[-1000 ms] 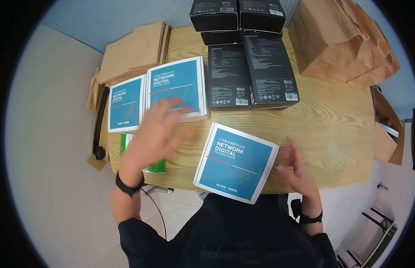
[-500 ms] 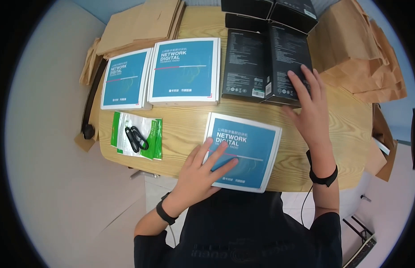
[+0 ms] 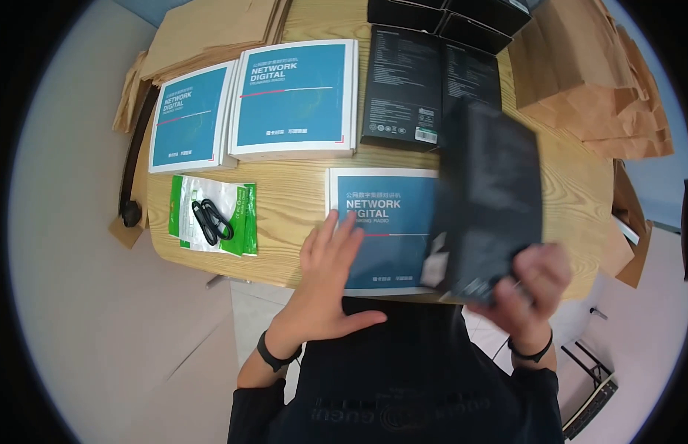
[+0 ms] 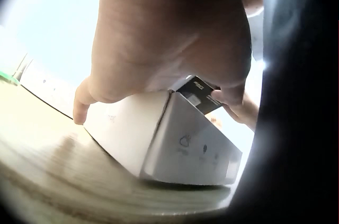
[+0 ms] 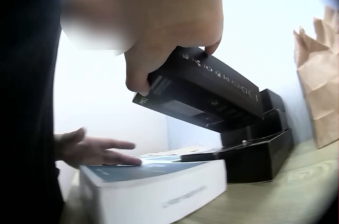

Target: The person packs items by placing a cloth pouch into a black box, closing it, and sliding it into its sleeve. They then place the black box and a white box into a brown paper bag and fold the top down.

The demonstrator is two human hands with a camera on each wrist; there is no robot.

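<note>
In the head view, a white box with a blue "NETWORK DIGITAL" lid [image 3: 385, 259] lies at the table's near edge. My left hand [image 3: 322, 288] rests fairly straight fingers on its left side, thumb spread toward my body. A black printed box [image 3: 496, 185], blurred and tilted, is gripped at its near end by my right hand [image 3: 533, 288]; it covers the right part of the blue lid. The right wrist view has this black box [image 5: 206, 89] raised above the white box [image 5: 164, 192]. White side walls [image 4: 190, 147] appear beneath my hand in the left wrist view.
Two more blue-lidded boxes [image 3: 296, 100] stand at the back left, before flat brown paper bags [image 3: 211, 33]. Green-and-white packets [image 3: 248, 214] with a coiled black cable [image 3: 213, 222] lie left. Black boxes [image 3: 399, 81] stand at the back; standing paper bags [image 3: 581, 81] are on the right.
My left hand moved from the back boxes onto the near blue-lidded box. My right hand reached to the black boxes, took one and brought it toward me over the near box.
</note>
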